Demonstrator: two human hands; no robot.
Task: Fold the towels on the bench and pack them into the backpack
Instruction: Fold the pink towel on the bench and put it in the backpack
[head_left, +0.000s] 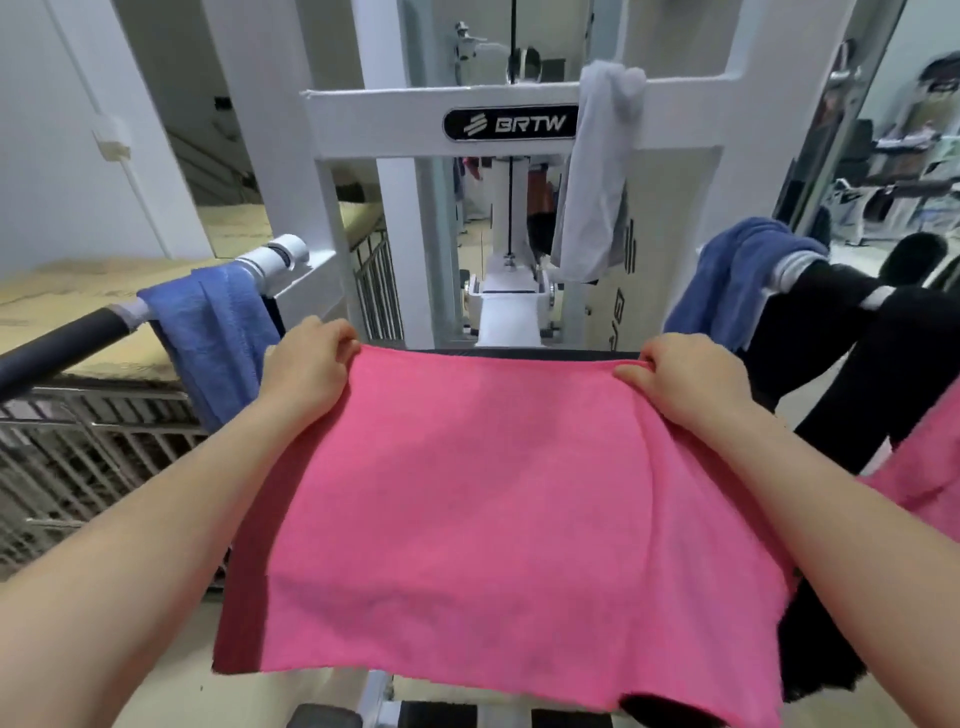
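While your two hands hold its far edge, the pink towel lies spread flat over the bench, and its near edge hangs a little over the front. A dark red strip of the bench shows along the towel's left side.

Your left hand pinches the far left corner, with the thumb on top and the fingers curled over the edge. Your right hand pinches the far right corner in the same way, its fingers clamped on a small fold of cloth. Between the two hands the far edge is nearly straight.

Just left of your left hand, the left blue towel hangs over a padded bar. Near your right hand, the right blue towel is bunched on top of the other bar. Further back, a grey towel hangs from the crossbar of the white frame.

A black shape stands just right of the bench. You cannot tell whether it is a bag, and nothing of its inside shows. A second pink cloth shows at the right edge, beside this black shape. A metal railing runs along the left side.
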